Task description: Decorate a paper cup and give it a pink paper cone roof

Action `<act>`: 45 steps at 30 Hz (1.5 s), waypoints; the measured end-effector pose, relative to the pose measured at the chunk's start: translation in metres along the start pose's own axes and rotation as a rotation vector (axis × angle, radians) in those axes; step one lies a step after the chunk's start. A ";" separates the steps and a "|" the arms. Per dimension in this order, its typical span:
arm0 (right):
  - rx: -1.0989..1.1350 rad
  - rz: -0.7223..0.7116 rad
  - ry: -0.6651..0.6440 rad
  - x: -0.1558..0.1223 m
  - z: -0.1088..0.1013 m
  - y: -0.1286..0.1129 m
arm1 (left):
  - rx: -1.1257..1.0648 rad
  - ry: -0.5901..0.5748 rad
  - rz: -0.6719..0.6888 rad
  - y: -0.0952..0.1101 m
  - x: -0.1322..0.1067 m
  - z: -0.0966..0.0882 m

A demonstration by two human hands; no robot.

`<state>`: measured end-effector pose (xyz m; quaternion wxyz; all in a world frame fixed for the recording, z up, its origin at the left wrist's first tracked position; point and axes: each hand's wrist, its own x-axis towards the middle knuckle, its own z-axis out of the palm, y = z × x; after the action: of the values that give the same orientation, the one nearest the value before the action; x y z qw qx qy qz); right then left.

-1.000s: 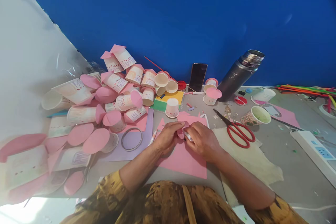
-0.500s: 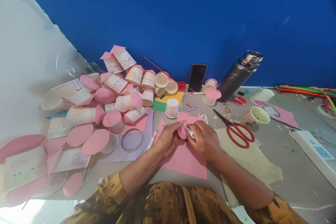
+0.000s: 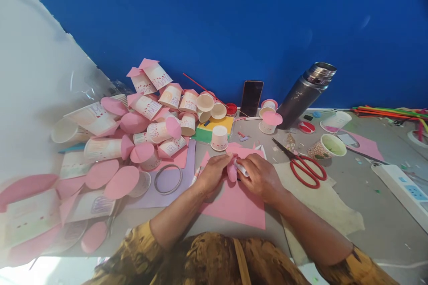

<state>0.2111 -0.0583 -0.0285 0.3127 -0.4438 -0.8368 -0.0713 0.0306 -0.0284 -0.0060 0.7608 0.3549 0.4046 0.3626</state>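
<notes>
Craft workspace, likely classroom or hobby table: grey tabletop (image 3: 368, 213) against blue wall (image 3: 234, 18), heap of pink-lidded decorated paper cups (image 3: 147, 120), red-handled scissors (image 3: 306, 167), coloured pipe cleaners (image 3: 391, 113), pink paper sheet (image 3: 234, 205), steel thermos flask (image 3: 304, 93).

We see matt pink paper in the sheet (image 3: 234, 207) at the near edge of the desk (image 3: 364, 178) and in the piece (image 3: 231, 172) our left hand (image 3: 210, 174) pinches; the tube (image 3: 241, 168) in our right hand (image 3: 263, 179) is smooth white plastic. The flask (image 3: 302, 95) at the far edge is dull brushed metal; the scissors (image 3: 291, 159) have glossy red plastic handles.
</notes>
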 end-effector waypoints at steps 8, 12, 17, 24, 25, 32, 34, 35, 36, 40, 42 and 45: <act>0.065 -0.020 0.070 0.001 -0.002 -0.004 | -0.009 -0.076 0.039 0.006 -0.004 0.001; 0.090 -0.019 0.066 0.001 -0.005 -0.005 | 0.006 -0.116 0.060 0.010 -0.007 0.003; 0.106 0.002 0.065 0.000 -0.006 -0.005 | -0.001 -0.095 0.029 0.009 -0.005 0.001; 0.089 -0.033 0.101 0.002 -0.009 -0.009 | -0.033 -0.089 -0.005 0.008 -0.005 0.000; 0.087 -0.035 0.109 0.002 -0.009 -0.010 | -0.035 -0.090 -0.008 0.008 -0.006 0.000; 0.104 -0.040 0.130 0.002 -0.011 -0.011 | -0.041 -0.103 -0.026 0.010 -0.006 0.004; 0.118 -0.037 0.133 0.002 -0.010 -0.010 | -0.050 -0.111 -0.031 0.011 -0.006 0.005; 0.123 -0.032 0.138 0.002 -0.010 -0.009 | -0.054 -0.108 -0.037 0.011 -0.006 0.004; 0.126 -0.024 0.144 0.002 -0.010 -0.008 | -0.057 -0.091 -0.045 0.011 -0.006 0.003; 0.149 0.032 0.166 0.003 -0.011 -0.005 | -0.063 0.060 -0.056 0.002 -0.001 -0.005; 0.172 0.056 0.201 0.004 -0.013 -0.004 | -0.064 0.109 -0.038 -0.005 0.003 -0.009; 0.190 0.070 0.244 0.006 -0.016 -0.004 | -0.065 0.146 -0.019 -0.013 0.007 -0.012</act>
<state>0.2127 -0.0627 -0.0118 0.4546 -0.4291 -0.7797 -0.0344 0.0268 -0.0255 -0.0240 0.7439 0.2987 0.4503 0.3932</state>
